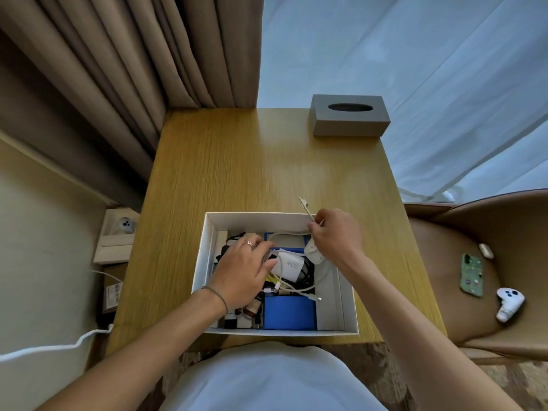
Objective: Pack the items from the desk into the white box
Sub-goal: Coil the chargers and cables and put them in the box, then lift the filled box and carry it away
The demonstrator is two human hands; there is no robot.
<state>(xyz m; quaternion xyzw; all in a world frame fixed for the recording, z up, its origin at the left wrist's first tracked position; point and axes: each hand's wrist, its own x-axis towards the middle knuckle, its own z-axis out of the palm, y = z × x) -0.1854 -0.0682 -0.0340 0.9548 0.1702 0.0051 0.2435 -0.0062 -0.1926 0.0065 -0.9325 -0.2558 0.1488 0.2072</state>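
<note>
White box (207, 232) sits at the near edge of the desk (237, 161), right in front of the person, already crowded: white 120W charger (292, 266) mid-box, blue case (289, 312) at the near wall of the box, dark bottles and black gear in the left half of the box, loose white cables over the middle

Right hand (335, 232) is over the far-right corner of the box, fingers pinched on a white cable (308, 213). Cable's free plug end sticks up and away past the far wall of the box, long axis running far-left to near-right; the rest loops down into the box toward the charger, with a small white piece hanging just under the hand

Left hand (243, 268) is inside the box, left of the charger, fingers fairly straight and pressing down on the contents, thumb touching the charger. Can't tell if anything is under the palm

Key relation: only the cable end is outside the box, and it's the right hand that has it. Likely next move is folding that end down and toward the person. Free space is the bare strip along the right wall of the box; the charger and cable tangle block the middle

Grey tissue box (350, 115) well beyond the white box at the desk's far edge. Phone (471, 274) and white controller (508, 304) on the chair (444, 262) right of the box
</note>
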